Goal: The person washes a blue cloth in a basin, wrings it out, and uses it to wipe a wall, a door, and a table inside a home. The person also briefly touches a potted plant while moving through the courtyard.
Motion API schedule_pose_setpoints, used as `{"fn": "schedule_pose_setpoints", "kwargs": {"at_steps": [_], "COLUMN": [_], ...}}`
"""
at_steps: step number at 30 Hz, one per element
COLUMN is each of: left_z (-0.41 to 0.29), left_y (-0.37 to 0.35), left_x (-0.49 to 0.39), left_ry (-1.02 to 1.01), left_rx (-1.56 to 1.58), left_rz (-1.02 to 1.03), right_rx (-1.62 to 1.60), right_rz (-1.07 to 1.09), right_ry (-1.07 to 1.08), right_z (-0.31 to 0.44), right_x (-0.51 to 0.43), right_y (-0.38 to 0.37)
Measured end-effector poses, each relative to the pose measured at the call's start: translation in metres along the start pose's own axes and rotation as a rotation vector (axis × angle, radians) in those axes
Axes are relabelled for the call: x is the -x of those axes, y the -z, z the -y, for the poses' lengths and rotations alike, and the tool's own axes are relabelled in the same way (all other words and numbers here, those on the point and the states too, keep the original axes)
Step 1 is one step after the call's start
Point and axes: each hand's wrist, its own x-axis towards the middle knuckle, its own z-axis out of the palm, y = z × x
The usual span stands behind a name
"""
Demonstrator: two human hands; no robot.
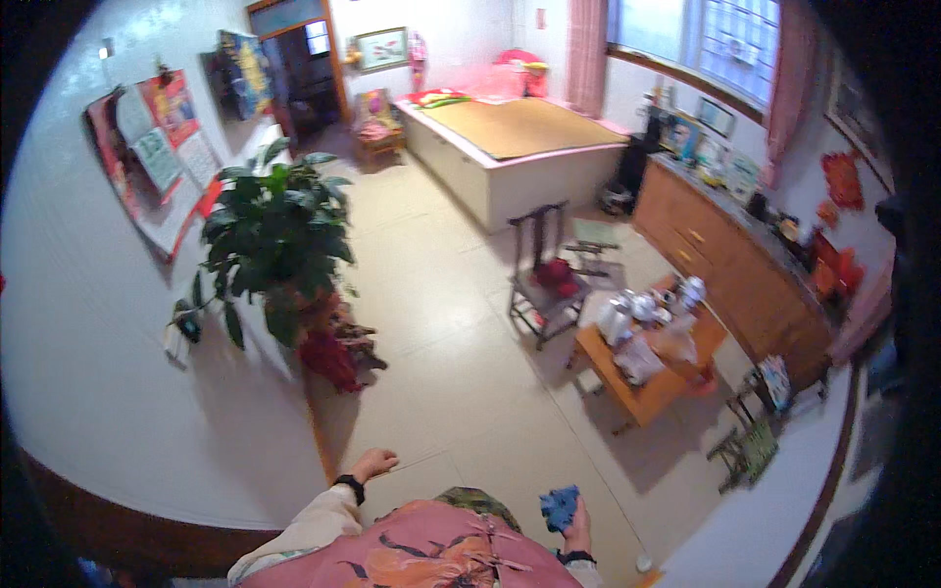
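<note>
In my right hand (579,525) I hold a crumpled blue cloth (560,507), low in the picture just right of my body. My left hand (375,463) hangs out to the left over the tiled floor (426,411). Its fingers look curled, and nothing can be made out in them; whether they are fully closed is too blurred to tell. Below both hands spreads the pink front of my garment (441,547), which has an orange flower pattern.
A leafy potted plant (279,228) stands along the left wall. To the right are a dark wooden chair (544,279), a low wooden table (639,400) bearing several items, and a small folding stool (753,448). A bed (529,128) and a long wooden cabinet (706,242) stand farther off.
</note>
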Motion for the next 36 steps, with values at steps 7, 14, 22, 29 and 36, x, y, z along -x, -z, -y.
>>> {"fn": "schedule_pose_setpoints", "kwargs": {"at_steps": [7,14,22,29,36], "left_z": [-0.035,-0.081,-0.135,-0.141,-0.153], "left_y": [-0.01,-0.056,-0.096,-0.124,-0.155], "left_x": [-0.005,0.059,0.072,0.084,0.095], "left_ry": [0.211,0.549,0.591,0.682,0.624], "left_rx": [0.108,0.316,0.532,0.716,0.5], "left_rz": [-0.174,-0.306,-0.528,-0.612,-0.592], "right_rx": [0.263,0.544,0.644,0.722,0.823], "right_rz": [-0.114,0.175,0.34,0.422,0.4], "right_ry": [-0.234,-0.354,-0.312,-0.463,-0.569], "right_z": [0.044,0.106,0.161,0.138,0.127], "right_x": [-0.112,-0.262,-0.358,-0.363,-0.368], "right_y": [0.009,-0.082,-0.15,-0.158,-0.14]}}
